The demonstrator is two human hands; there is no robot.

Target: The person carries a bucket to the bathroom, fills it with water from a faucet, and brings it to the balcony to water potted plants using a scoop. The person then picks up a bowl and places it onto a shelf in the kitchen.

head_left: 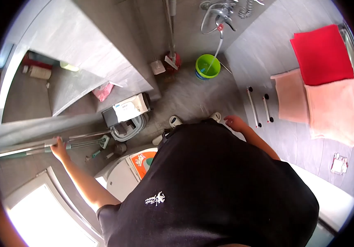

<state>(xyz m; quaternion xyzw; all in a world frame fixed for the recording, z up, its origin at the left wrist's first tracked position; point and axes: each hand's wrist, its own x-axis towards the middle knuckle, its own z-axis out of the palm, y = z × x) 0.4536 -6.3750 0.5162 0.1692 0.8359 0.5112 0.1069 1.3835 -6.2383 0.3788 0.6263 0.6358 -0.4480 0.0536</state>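
At the left, my left hand point(59, 150) is closed around a long metal pole point(28, 150), which looks like a mop handle. Other poles run beside it, and a pale green mop head point(104, 142) lies at the lower end of this group. Which head belongs to the held pole I cannot make out. My right hand point(235, 123) hangs beside my body with loosely bent fingers and nothing in it. It is above the floor, nearest to my shoe point(215, 117) and the wall with the grab bars.
A green bucket point(207, 66) stands at the back with a shower hose in it. Beside it are a red-headed mop point(172, 61) and a dustpan point(158, 67). A grey mop bucket point(132, 128), a toilet point(121, 177), grab bars point(254, 107) and towels point(324, 55) surround me.
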